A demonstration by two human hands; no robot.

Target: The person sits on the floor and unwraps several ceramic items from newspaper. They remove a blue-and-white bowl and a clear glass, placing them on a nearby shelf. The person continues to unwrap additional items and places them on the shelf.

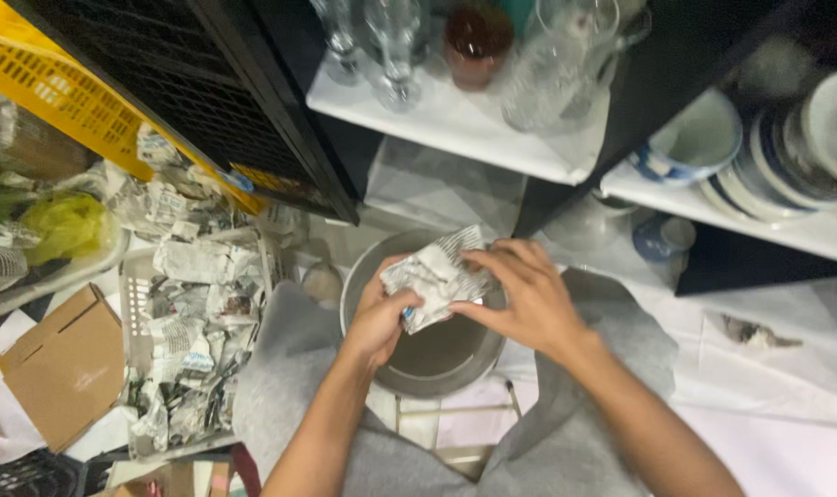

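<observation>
Both hands meet over a grey bowl [428,354] between the knees: left hand [379,317] clutches a newspaper bundle [437,276] from below, right hand [527,293] pinches its top edge, seemingly peeling the wrapping open. Freeing the contents calls for a steady underside grip. Beside the left knee, a basket [135,304] holds crumpled paper [193,322].

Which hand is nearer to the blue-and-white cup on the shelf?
Right. The right hand is on the newspaper bundle, on the side toward the cup; the left hand grips the bundle's far side.
</observation>
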